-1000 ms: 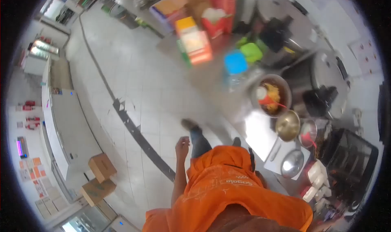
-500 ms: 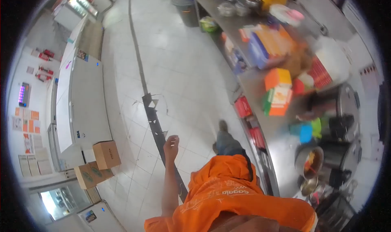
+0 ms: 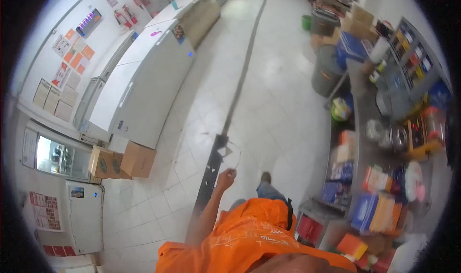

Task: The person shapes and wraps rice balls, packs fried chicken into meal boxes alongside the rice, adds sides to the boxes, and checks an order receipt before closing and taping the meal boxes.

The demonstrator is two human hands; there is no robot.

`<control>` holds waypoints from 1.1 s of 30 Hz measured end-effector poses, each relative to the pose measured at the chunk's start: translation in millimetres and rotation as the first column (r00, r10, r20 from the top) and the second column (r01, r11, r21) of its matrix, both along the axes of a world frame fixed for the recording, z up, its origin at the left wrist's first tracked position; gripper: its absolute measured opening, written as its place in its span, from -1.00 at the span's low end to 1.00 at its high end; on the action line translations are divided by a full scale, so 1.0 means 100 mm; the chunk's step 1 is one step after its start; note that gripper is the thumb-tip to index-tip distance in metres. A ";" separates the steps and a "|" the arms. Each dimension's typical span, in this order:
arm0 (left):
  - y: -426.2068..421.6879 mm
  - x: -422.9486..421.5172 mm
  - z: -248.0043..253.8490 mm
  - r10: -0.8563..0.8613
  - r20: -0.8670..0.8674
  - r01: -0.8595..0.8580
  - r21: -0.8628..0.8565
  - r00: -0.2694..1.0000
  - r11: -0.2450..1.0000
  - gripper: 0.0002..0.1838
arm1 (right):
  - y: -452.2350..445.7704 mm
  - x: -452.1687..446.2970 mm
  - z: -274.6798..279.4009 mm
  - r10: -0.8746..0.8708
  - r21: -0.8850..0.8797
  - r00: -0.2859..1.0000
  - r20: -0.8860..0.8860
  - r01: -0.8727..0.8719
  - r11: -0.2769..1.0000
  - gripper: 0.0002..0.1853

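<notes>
My left hand (image 3: 226, 179) hangs in front of my orange shirt (image 3: 252, 227), above the tiled floor. Its fingers are curled in, and no object shows in them. Nearest below it runs a dark strip (image 3: 207, 179) on the floor, torn and ragged beside the hand. My right hand is out of the picture. One shoe (image 3: 265, 177) and part of a trouser leg show past the shirt's hem.
White chest freezers (image 3: 139, 95) line the left, with cardboard boxes (image 3: 138, 159) at their near end. A metal work table (image 3: 357, 110) loaded with packages and jars stands right. Grey bins (image 3: 326, 71) stand beyond it. A red crate (image 3: 309, 227) sits low at right.
My view has swung left and up, bringing more of the freezers, far floor and wall shelf into sight. The loaded table has shifted right. My left hand stays before my body, fingers still curled.
</notes>
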State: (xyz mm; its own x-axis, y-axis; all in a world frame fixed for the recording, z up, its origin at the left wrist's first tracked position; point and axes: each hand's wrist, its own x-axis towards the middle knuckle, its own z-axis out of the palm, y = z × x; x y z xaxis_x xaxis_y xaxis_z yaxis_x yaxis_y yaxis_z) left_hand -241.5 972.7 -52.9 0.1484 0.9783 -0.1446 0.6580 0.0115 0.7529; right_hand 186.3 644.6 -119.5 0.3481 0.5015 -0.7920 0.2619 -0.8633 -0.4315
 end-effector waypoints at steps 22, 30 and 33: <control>4.19 0.64 1.16 -0.739 0.275 0.789 -0.238 0.615 0.567 -0.78 | 4.08 -1.33 2.99 -0.808 0.777 0.570 -0.149 0.573 0.261 -0.73; 2.99 1.87 2.67 -0.612 0.789 0.999 0.045 -0.052 -0.026 -0.66 | 4.55 -2.42 3.20 -0.855 0.724 0.237 -0.461 0.657 -0.209 -0.62; 2.36 1.72 2.58 -0.667 0.742 0.976 -0.083 -0.073 -0.199 -0.80 | 4.08 -3.03 3.30 -0.895 0.765 0.252 -0.369 0.629 -0.138 -0.67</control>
